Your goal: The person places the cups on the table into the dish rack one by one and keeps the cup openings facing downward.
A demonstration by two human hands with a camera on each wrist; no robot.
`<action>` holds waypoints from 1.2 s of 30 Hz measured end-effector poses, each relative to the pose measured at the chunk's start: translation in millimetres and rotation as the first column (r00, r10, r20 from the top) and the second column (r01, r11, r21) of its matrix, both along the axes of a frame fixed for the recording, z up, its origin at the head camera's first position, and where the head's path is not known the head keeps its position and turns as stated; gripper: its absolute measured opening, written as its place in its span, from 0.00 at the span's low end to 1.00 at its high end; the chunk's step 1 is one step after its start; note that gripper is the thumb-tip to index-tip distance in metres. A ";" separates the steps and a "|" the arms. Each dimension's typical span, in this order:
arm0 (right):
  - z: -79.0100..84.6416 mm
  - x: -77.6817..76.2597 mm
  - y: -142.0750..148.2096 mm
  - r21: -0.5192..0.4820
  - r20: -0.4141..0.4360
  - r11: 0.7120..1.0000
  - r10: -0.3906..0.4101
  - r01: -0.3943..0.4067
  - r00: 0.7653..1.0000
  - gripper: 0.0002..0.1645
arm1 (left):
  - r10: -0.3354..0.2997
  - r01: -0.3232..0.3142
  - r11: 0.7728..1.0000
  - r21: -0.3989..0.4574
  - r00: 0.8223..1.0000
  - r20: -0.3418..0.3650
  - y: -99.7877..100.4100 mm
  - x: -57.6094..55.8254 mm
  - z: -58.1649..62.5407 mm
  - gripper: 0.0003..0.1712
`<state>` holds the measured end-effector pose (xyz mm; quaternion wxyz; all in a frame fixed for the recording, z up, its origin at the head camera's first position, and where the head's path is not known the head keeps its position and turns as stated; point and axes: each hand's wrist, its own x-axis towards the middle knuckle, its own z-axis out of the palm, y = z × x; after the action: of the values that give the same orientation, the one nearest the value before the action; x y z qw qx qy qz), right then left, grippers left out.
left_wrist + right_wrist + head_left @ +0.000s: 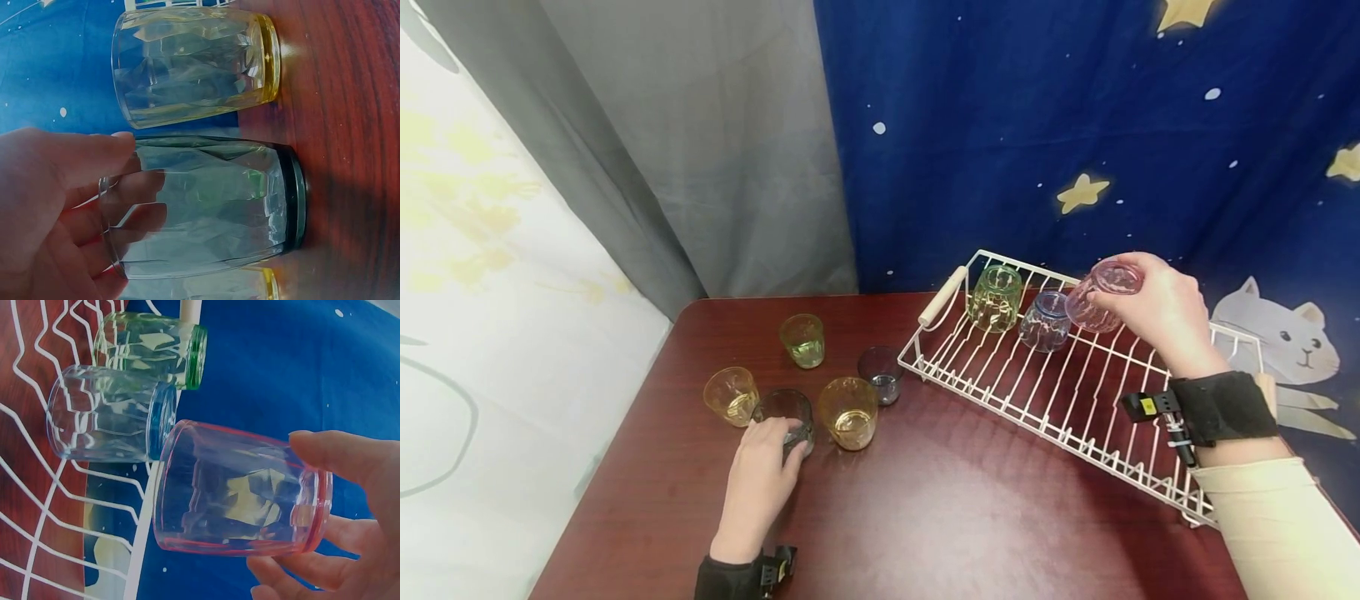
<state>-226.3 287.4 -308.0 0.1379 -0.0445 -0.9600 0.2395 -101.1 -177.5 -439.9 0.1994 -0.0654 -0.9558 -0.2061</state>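
Observation:
My left hand [758, 475] grips a dark grey glass [212, 206] near its rim, thumb on one side and fingers round the other. This glass stands upright with its base at the table. A yellow glass [850, 417] is close on its right, and another yellow glass [730, 396] on its left. Over the rack, my right hand [1168, 308] holds a pink glass [240, 490] upside down by its base end, between thumb and fingers. Beside it, a blue glass [1046, 323] and a green glass [995, 300] sit upside down on the white wire rack [1000, 410].
Behind the grey glass, a light green glass [803, 342] and a dark purplish glass [882, 379] stand upright on the reddish-brown table [955, 517]. The rack has a pale wooden handle [943, 297] at its left end. A blue curtain [970, 150] hangs behind.

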 end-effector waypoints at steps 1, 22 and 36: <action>-0.8 -0.3 1.8 -0.001 0.005 1.000 -0.003 0.003 1.000 0.38 | -0.002 0.002 1.000 -0.002 1.000 -0.010 0.0 -0.5 -1.1 0.15; -27.1 -13.0 21.1 0.114 0.200 0.993 -0.052 0.030 0.978 0.42 | -0.003 0.000 0.999 -0.035 0.998 -0.070 1.8 -2.5 -9.1 0.09; -32.6 -10.8 17.9 0.097 0.259 0.995 -0.007 -0.019 0.966 0.42 | -0.004 0.000 0.999 -0.054 0.998 -0.070 0.5 -2.8 -11.8 0.08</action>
<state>-237.1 305.4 -340.6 0.0124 -0.0658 -0.9806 0.1843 -103.9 -177.0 -451.7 0.2309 -0.0789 -0.9533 -0.1781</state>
